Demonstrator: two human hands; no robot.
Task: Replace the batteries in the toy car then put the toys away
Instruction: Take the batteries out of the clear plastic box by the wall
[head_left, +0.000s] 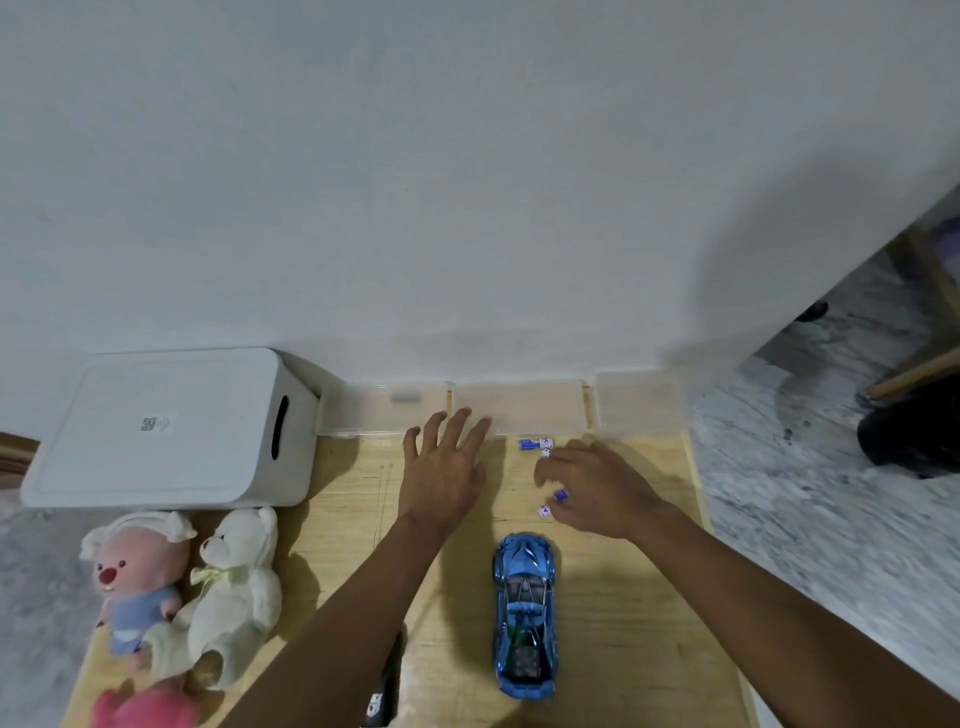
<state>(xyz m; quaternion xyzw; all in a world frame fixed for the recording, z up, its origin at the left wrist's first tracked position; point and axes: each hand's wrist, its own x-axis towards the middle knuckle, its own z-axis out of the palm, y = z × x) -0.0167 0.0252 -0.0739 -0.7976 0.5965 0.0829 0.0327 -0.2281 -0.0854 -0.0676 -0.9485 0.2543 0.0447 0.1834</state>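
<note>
The blue toy car (524, 613) stands on its wheels on the wooden table (634, 623), nose toward the wall, in front of you and a little to the right. Your right hand (602, 491) is just beyond its nose, not touching it, palm down with the fingers (558, 462) curled in. The blue-and-white ends of small batteries (551, 503) show between those fingers and the thumb, so the hand is gripping them. Another loose battery (536, 443) lies on the table just past your right fingertips, against the foot of the clear boxes. Your left hand (444, 467) is farther left, well away from the car. It is flat and spread, with straight fingers (460, 423) holding nothing and the tips reaching over the front edge of the middle clear box (524, 400). Whether they touch it is not clear. Two more clear boxes flank that one along the wall, one to the left (371, 410) and one to the right (639, 402). A white storage bin (156, 426) sits at the far left of that row. Nearer you on the left edge of the table lie a pink-faced plush (135, 577), a white teddy bear (236, 587) and another pink plush (140, 706). A dark object (382, 696) shows under your left forearm, too hidden to identify.
</note>
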